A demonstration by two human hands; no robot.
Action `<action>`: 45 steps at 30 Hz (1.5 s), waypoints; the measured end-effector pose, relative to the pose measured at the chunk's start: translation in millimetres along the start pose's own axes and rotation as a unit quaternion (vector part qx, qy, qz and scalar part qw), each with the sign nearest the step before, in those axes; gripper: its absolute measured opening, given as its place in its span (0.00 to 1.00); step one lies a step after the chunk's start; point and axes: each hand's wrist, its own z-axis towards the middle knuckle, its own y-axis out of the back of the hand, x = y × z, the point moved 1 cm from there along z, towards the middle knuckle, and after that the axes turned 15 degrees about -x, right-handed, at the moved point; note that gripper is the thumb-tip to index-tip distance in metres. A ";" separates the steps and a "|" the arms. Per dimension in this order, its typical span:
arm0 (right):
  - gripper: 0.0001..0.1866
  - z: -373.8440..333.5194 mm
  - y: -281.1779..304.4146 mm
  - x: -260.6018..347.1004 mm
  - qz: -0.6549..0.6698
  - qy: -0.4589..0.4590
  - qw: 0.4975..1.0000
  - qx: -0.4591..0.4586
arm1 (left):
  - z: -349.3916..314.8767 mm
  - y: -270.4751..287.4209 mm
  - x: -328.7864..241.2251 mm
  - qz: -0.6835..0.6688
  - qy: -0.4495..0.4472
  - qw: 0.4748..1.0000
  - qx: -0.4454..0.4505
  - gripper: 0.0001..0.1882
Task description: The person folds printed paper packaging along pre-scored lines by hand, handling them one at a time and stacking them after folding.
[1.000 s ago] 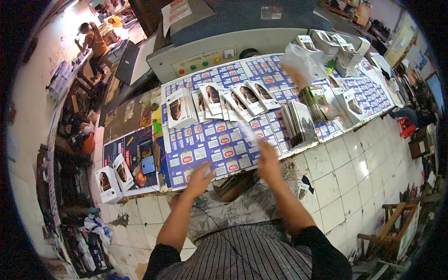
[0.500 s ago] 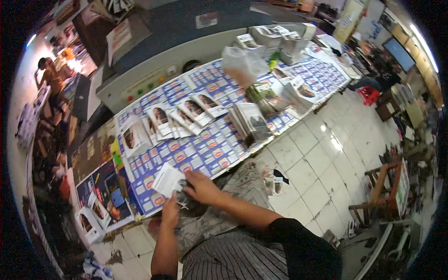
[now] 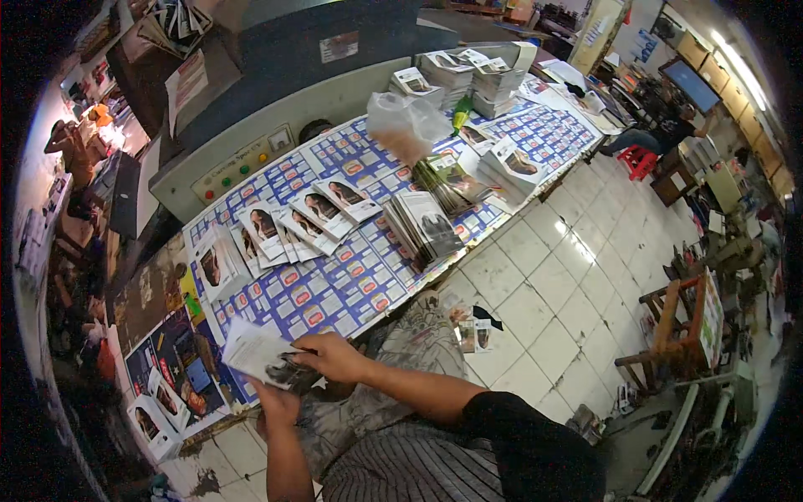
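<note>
The right hand (image 3: 333,358) is closed on the near right edge of a white paper booklet (image 3: 261,353), pinching it between thumb and fingers. The left hand (image 3: 278,405) touches the bottom edge of the same booklet. Its fingers are partly hidden underneath, so I cannot tell how tightly it grips. The booklet is flat, thin and a bit blurry, with a dark picture near the right fingers. It is tilted above the near edge of the table (image 3: 350,294), which is covered in blue and white printed paper.

Just past the hands is a thick block of booklets (image 3: 219,266). Beside it, smooth white booklets with dark pictures spread out like a fan (image 3: 333,212). To the right of that, a bundle of booklets (image 3: 423,224) leans together. Farther from the hands sits a crinkly, see-through plastic bag (image 3: 407,125). A grey machine (image 3: 188,176) with round buttons stands beyond the table. Left of the left hand are two white piles (image 3: 157,415). Off to the right of the right hand is a floor of shiny square tiles (image 3: 535,305).
</note>
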 end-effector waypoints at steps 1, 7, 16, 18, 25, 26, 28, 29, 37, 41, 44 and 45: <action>0.12 4.4 1.9 13.0 0.064 -0.067 0.995 0.028 | -7.8 -10.3 -7.4 -0.087 0.032 0.996 0.010 0.31; 0.14 18.8 -12.3 -6.0 0.176 -0.119 0.977 0.029 | 5.4 14.1 -14.6 -0.057 0.047 0.997 0.022 0.31; 0.19 38.8 -24.1 -86.3 -0.079 -0.094 0.984 -0.127 | 48.9 78.5 -33.4 0.351 -0.208 0.879 -0.249 0.15; 0.18 45.5 -28.2 -110.0 -0.105 -0.082 0.983 -0.128 | 64.4 106.1 -42.0 0.480 -0.282 0.791 -0.255 0.15; 0.21 52.8 -19.3 -126.8 -0.192 -0.110 0.971 -0.088 | 70.3 40.4 -18.9 0.639 -0.554 0.517 -0.130 0.16; 0.20 53.2 -19.5 -122.2 -0.130 -0.118 0.982 -0.064 | 81.6 53.2 -13.8 0.647 -0.522 0.535 -0.151 0.20; 0.18 54.1 -12.9 -123.5 -0.113 -0.143 0.981 -0.064 | 76.8 51.9 -11.7 0.757 -0.430 0.492 0.016 0.24; 0.17 51.6 -9.3 -122.6 -0.081 -0.110 0.986 -0.095 | 67.7 37.4 -10.3 0.801 -0.357 0.481 0.001 0.26; 0.16 48.6 -8.0 -115.2 0.026 -0.187 0.981 -0.034 | 53.1 32.5 -12.3 0.796 -0.379 0.473 0.000 0.35; 0.17 51.6 -5.4 -87.8 0.137 -0.268 0.953 -0.016 | 52.2 29.4 -14.5 0.805 -0.389 0.449 -0.002 0.34; 0.19 55.9 -6.5 -113.4 0.266 -0.374 0.888 0.002 | 64.7 22.6 -6.4 0.805 -0.398 0.440 0.023 0.34; 0.19 55.9 -9.3 -117.6 0.265 -0.375 0.888 0.002 | 68.1 20.0 -2.0 0.804 -0.398 0.441 0.023 0.34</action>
